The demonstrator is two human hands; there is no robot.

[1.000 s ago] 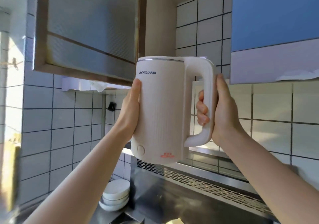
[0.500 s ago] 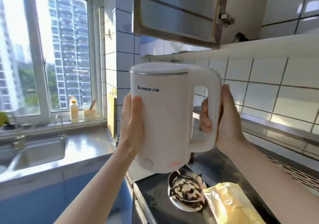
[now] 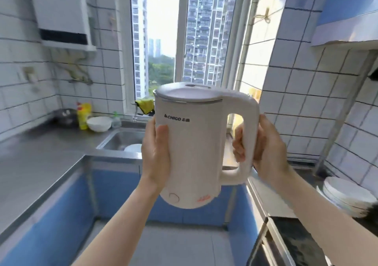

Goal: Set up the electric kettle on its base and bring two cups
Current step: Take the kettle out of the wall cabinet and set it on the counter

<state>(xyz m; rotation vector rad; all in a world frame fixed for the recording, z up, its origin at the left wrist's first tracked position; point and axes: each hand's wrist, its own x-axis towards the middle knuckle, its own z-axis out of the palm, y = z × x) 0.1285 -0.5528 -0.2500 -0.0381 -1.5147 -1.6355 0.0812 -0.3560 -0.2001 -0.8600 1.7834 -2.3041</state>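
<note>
A white electric kettle point(image 3: 196, 143) with its lid closed is held upright in the air in front of me, over the floor between the counters. My right hand point(image 3: 261, 149) is wrapped around its handle. My left hand point(image 3: 156, 155) presses flat against the kettle's left side, thumb on the front. No kettle base and no cups show in this view.
A steel counter point(image 3: 36, 163) runs along the left to a sink point(image 3: 120, 140) under the window, with a white bowl point(image 3: 99, 123) and a yellow bottle point(image 3: 83, 115) beside it. Stacked white plates point(image 3: 345, 196) and a black stove top point(image 3: 294, 243) lie at the right.
The view has swung left from the wall cupboard and stove to the window and sink. Both hands have kept their hold and carried the kettle along, now lower.
</note>
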